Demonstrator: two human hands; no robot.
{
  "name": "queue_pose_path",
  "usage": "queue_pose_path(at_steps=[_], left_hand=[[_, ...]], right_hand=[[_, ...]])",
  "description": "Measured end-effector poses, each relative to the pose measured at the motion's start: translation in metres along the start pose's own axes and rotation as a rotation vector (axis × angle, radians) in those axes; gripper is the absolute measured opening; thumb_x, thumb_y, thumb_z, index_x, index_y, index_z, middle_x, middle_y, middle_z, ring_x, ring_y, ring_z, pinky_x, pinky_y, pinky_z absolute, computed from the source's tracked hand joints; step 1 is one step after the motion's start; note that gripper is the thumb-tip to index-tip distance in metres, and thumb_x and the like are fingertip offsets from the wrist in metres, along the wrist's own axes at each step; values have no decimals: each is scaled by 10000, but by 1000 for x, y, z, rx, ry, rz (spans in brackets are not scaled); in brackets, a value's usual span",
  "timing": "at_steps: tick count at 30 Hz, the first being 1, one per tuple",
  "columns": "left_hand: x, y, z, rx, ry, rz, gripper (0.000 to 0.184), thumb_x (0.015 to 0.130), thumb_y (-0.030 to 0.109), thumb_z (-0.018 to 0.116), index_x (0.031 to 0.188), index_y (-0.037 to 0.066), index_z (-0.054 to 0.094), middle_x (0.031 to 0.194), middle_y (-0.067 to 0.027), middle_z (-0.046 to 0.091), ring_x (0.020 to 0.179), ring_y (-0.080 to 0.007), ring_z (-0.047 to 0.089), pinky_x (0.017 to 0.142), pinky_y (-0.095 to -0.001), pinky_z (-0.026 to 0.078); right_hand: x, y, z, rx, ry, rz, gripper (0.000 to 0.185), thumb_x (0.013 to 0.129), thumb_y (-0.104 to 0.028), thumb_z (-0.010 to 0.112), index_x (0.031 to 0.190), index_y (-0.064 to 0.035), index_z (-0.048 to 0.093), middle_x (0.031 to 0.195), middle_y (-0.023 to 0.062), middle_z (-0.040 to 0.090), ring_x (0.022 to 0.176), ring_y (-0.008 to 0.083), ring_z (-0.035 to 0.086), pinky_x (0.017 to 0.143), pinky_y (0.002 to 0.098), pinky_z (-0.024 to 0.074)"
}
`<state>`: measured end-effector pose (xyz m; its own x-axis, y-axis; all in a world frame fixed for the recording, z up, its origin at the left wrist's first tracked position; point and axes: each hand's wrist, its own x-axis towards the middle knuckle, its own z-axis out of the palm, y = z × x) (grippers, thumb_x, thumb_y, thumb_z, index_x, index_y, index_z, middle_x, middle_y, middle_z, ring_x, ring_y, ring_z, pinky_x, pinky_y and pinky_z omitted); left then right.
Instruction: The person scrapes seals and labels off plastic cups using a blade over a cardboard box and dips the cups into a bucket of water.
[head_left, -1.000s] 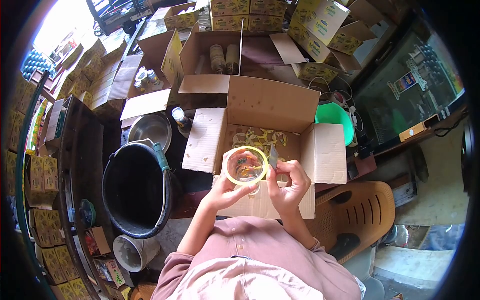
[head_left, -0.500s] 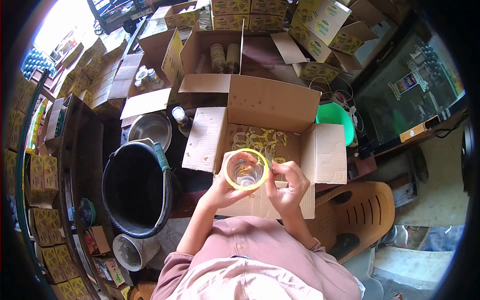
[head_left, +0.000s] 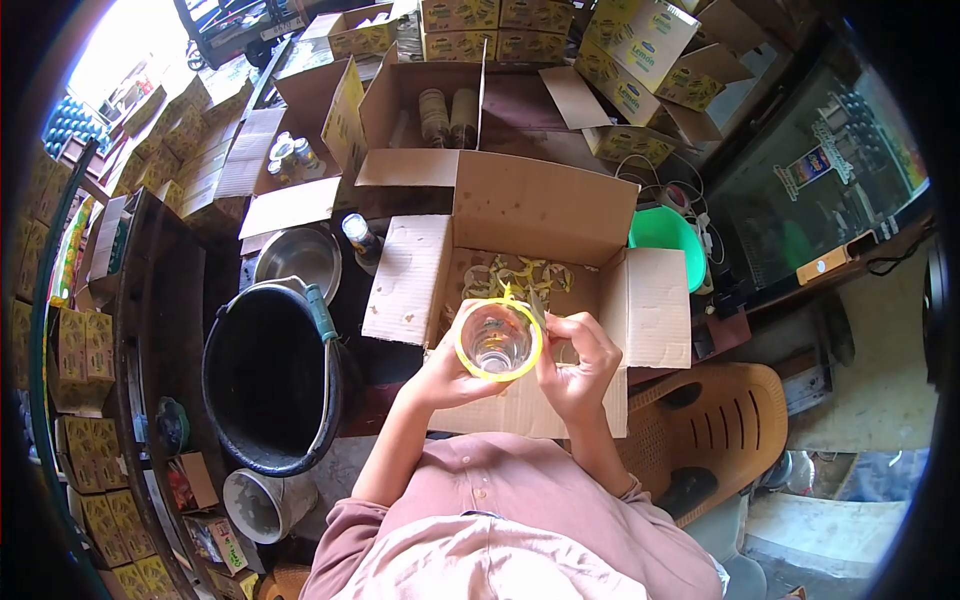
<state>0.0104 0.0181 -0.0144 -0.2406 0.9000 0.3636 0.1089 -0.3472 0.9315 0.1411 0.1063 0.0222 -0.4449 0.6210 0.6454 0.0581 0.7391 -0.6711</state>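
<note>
My left hand (head_left: 440,378) is wrapped around a clear plastic cup (head_left: 494,350), its open mouth turned up toward me. A yellow band runs round the cup's rim, and a yellow strip (head_left: 510,293) sticks up from its far side. At the rim's right side, my right hand (head_left: 580,370) is closed in a pinch on a thin grey blade (head_left: 540,303); its handle end is hidden by the fingers. Below the cup is an open cardboard box (head_left: 545,205), with several curled yellow strips (head_left: 540,275) lying inside.
Left of the box are a black bucket (head_left: 270,380), a metal bowl (head_left: 300,262) and a small can (head_left: 358,232). A green basin (head_left: 668,245) stands to the right, near a brown plastic chair (head_left: 725,425). Another open carton (head_left: 420,90) holds cup stacks (head_left: 434,115).
The cup has shifted slightly right in my left hand. A yellow strip now rises from the rim's far side, and the blade shows more clearly by my right fingers.
</note>
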Motion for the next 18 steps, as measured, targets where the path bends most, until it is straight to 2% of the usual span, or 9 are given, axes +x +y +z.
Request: queue_pose_path(at_steps=[4, 7, 11, 13, 18], left_hand=[[0, -4, 6, -93, 54, -37, 671, 617, 85, 740, 1174, 27, 371, 1108, -89, 418, 1067, -197, 444, 915, -312, 387], [-2, -7, 7, -122, 88, -87, 687, 621, 87, 750, 1183, 31, 359, 1112, -82, 422, 1071, -187, 442, 921, -313, 382], [-5, -6, 9, -259, 157, -135, 694, 635, 78, 753, 1195, 30, 345, 1123, -86, 424, 1083, -176, 436, 929, -312, 377], [-5, -8, 10, -277, 156, -95, 685, 645, 67, 748, 1196, 28, 342, 1132, -88, 422, 1087, -175, 437, 933, -311, 374], [-6, -10, 10, -235, 146, -87, 663, 663, 50, 734, 1195, 21, 340, 1144, -93, 421, 1096, -180, 438, 940, -309, 370]], right_hand=[[-1, -5, 3, 20, 56, 38, 157, 637, 73, 648, 770, 18, 586, 664, 90, 565, 550, 142, 569, 512, 237, 437], [-4, -5, 2, 3, 76, 48, 163, 654, 46, 641, 805, -10, 621, 686, 70, 588, 552, 148, 587, 523, 254, 454], [-7, -8, 3, 15, 89, 56, 141, 664, 45, 647, 789, -1, 604, 688, 80, 587, 547, 143, 583, 515, 242, 448], [-7, -8, 3, -3, 81, 16, 135, 666, 58, 653, 765, 19, 571, 694, 98, 576, 547, 139, 566, 507, 231, 435], [-8, -12, 5, 2, 102, 17, 153, 673, 44, 644, 815, -9, 620, 699, 69, 597, 568, 141, 599, 516, 231, 470]])
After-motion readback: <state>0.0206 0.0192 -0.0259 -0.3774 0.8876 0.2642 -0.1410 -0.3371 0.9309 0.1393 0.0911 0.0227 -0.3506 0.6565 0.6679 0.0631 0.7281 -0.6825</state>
